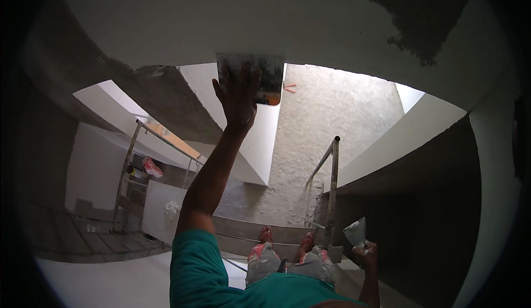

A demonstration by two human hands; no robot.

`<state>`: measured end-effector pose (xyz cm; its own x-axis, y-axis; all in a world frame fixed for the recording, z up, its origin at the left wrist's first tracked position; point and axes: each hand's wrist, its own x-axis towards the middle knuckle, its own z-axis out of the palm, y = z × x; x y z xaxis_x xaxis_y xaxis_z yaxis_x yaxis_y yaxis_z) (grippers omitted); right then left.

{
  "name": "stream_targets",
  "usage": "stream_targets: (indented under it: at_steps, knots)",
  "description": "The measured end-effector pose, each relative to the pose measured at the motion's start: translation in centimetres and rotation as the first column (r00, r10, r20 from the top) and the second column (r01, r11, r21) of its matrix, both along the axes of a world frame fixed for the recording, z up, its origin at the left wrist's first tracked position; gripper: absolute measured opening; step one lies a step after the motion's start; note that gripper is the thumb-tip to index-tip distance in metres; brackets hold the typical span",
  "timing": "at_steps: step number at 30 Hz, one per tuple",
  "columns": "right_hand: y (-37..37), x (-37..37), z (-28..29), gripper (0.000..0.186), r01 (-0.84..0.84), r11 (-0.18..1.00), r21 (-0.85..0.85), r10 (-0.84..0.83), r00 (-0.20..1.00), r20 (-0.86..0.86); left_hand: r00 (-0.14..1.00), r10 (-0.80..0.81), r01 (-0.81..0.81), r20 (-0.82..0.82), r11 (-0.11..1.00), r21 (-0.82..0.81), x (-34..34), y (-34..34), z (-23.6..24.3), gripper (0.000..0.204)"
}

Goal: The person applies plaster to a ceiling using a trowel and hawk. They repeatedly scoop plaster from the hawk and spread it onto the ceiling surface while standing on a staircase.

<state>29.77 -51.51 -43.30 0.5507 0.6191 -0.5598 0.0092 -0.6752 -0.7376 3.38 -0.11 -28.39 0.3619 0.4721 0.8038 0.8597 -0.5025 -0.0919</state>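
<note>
My left hand [238, 95] reaches up, fingers spread over a wide, dark metal blade [270, 73], holding it against the lower edge of a plastered white surface [310, 26]. A darker, rough patch [415, 9] shows higher on that surface at the right. Low at the right, my right hand [366, 252] grips a putty knife [355, 231] with pale paste on its blade, held upright away from the wall.
My bare feet [307, 244] stand on a plank platform [235, 225] between metal scaffold rails [334, 164]. A stained board [157, 208] lies at the left beside red-and-white sacking [152, 167]. A rough plastered surface [337, 109] and angled beams [387, 142] lie beyond.
</note>
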Motion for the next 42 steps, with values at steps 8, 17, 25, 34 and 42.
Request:
stream_targets:
  at_steps: [8,17,25,34,42]
  knots:
    - [0.2,-0.3,0.0,0.021,-0.036,0.993,0.112,0.036,0.999,0.007,0.998,-0.044,0.036,0.054,0.988,0.149,-5.6,-2.2,16.1,0.087]
    - [1.2,-1.1,0.6,0.021,-0.040,0.981,0.192,0.057,0.995,-0.082,0.984,0.083,-0.159,0.155,0.802,0.576,-8.0,4.7,43.4,0.057]
    - [0.8,-2.3,0.9,0.021,0.006,0.988,0.152,0.008,0.996,-0.091,0.995,0.063,-0.090,0.080,0.917,0.390,-6.9,6.2,41.5,0.061]
    - [-0.4,-1.3,-2.0,0.014,-0.008,1.000,-0.006,0.008,1.000,-0.027,0.995,0.097,-0.087,-0.015,0.940,0.329,-4.0,5.2,17.5,0.070]
    - [-2.1,-0.4,-3.3,0.014,0.010,0.999,0.049,-0.010,1.000,-0.017,0.998,0.063,-0.064,0.019,0.998,0.020,-3.9,1.8,-2.4,0.088]
